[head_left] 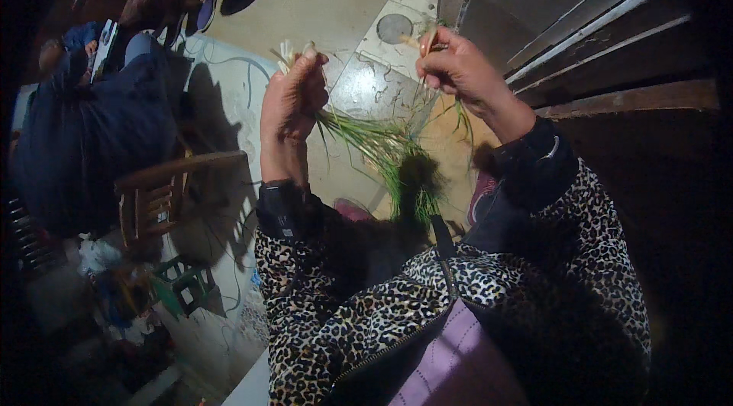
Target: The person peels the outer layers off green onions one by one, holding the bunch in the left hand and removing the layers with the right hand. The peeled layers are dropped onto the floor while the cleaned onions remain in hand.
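Nearest the camera is the leopard-print jacket [527, 284] you wear, its zip partly open over a pink quilted layer [458, 368], and your two forearms rise from it toward the middle of the view. Your left hand [290, 100] is clenched around a bunch of green stalks [382, 150], white root ends poking out above the fist and the long green leaves trailing down and to the right toward your lap. Your right hand [454, 66] sits to the right of the bunch and slightly higher, fingers pinched on a single thin stalk [427, 43] whose leaf hangs below the hand; how firmly it grips is hard to tell. To do this well, probably keep the left fist firm just below the white ends so the bunch stays aligned, and draw each strand away from it with a light pinch so it does not snap. Both wrists are bent, palms turned partly toward each other. Left of the bunch stands a wooden chair [164, 192], with a person in dark blue clothing [92, 131] beyond it.
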`<state>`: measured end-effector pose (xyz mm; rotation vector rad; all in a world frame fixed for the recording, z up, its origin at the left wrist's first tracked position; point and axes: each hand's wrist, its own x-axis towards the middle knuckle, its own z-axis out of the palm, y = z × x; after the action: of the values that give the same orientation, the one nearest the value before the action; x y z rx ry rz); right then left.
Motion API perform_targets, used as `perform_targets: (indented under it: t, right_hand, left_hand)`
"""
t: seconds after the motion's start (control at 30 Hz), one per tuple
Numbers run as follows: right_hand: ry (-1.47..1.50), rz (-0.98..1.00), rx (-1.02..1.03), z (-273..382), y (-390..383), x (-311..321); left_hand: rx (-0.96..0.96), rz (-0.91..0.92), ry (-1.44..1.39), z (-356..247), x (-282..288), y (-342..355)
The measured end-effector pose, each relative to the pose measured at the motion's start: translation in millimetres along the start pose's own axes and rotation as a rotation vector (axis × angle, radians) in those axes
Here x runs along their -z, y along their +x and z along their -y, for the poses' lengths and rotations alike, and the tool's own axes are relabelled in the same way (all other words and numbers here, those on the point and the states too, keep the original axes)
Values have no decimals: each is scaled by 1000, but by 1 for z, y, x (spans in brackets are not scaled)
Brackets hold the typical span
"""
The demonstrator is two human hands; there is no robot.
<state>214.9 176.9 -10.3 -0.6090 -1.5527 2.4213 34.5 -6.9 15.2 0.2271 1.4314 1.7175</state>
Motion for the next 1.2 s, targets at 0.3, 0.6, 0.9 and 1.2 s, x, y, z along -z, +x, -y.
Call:
perform_targets:
  t: [0.3,0.6,0.9,1.2]
  right_hand:
    - [-53,109,-147,-10,-6,-23]
    - [-41,145,-147,-12,-11,-40]
    - [-297,-69,189,-15,-2,-31]
    - [-358,-39,161,-13,-1,-29]
  left_hand:
    - [30,67,-142,10,-9,3]
    - [-7,0,-96,14,-32,-1]
    - [-15,23,438,18,-54,-19]
    - [-225,-87,562,29,-55,-13]
